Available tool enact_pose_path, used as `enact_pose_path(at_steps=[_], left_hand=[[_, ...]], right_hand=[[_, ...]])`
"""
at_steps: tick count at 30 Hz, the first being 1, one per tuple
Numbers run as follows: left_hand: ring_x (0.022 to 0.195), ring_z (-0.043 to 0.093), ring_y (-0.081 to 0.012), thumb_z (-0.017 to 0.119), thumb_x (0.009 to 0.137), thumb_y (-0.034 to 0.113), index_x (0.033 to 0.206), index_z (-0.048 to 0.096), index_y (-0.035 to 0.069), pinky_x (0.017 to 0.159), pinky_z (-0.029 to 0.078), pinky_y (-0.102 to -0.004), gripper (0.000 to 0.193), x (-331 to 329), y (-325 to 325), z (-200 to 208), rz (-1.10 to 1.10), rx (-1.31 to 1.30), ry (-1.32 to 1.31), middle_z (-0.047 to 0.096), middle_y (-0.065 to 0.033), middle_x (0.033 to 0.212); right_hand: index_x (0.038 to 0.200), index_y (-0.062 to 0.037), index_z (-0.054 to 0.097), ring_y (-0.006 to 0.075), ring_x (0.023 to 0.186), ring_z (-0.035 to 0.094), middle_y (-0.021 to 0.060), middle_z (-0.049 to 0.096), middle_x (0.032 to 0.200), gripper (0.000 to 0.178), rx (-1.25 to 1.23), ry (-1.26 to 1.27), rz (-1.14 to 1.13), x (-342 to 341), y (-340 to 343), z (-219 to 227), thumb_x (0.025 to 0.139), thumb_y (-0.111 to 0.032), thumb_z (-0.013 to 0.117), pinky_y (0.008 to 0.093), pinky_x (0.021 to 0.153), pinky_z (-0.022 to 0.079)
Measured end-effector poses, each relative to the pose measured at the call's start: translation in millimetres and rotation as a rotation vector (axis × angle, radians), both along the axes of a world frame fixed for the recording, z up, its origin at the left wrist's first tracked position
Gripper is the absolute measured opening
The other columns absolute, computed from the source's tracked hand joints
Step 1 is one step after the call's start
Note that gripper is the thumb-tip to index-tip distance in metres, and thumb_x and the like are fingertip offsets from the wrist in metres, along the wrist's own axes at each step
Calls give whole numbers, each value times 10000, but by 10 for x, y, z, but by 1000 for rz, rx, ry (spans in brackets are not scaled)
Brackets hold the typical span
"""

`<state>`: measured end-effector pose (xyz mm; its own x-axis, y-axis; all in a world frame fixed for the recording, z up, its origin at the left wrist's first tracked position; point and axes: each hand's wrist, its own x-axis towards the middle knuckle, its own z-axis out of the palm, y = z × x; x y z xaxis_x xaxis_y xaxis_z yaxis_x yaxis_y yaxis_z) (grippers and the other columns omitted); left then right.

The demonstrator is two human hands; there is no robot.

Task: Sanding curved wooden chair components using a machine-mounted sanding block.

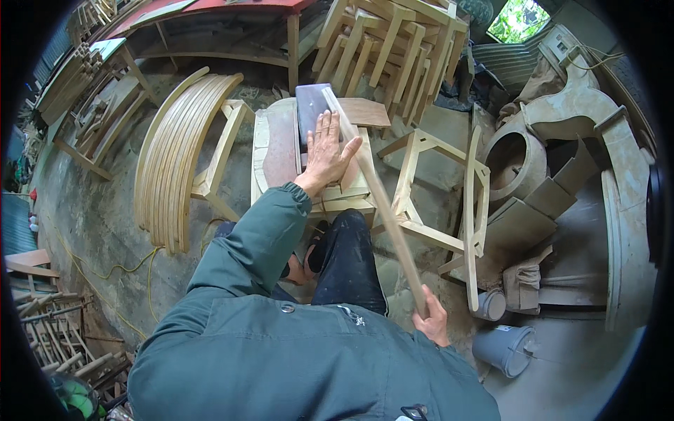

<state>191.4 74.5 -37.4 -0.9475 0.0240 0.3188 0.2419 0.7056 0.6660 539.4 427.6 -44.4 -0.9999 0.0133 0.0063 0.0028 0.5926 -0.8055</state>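
Note:
A long, narrow wooden slat [382, 203] runs slantwise from the workbench top toward my right side. My right hand [432, 319] is closed round its near end. My left hand [324, 151] lies flat with its fingers stretched out, beside the slat's far end; whether the palm presses on the slat or only on the surface below cannot be made out. Under and beyond those fingers is a dark grey rectangular pad [310, 104]. A reddish-brown board [279, 137] lies left of it on the low wooden workbench [260, 165], and another brown board [366, 111] sits to the right.
Curved wooden slats [175, 151] stand stacked at left on a wooden frame. Chair-like frames [414, 189] stand at right, with more frames [393, 49] piled behind. A dusty machine housing [562, 133], a grey bucket [502, 349] and a yellow cord [112, 269] are around me.

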Motion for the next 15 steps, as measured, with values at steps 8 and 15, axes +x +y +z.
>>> enact_pose_path(at_steps=[8,15], left_hand=[[1624,97,-382,503,1032,576,1621,295,-31,1272,93,-636,871,334,-63,-219,-17,-494,-95,223,-239,1715],[1619,116,-392,481,1049,535,1631,237,-51,1279,60,-622,861,10,-177,-283,4,-396,-33,205,-259,1713]], right_hand=[[1464,-354,590,320,914,632,91,571,977,877,520,81,317,71,-53,-113,692,35,734,463,732,553],[1517,-347,543,329,861,655,96,589,972,923,532,30,343,-107,-159,98,687,-13,770,451,729,561]])
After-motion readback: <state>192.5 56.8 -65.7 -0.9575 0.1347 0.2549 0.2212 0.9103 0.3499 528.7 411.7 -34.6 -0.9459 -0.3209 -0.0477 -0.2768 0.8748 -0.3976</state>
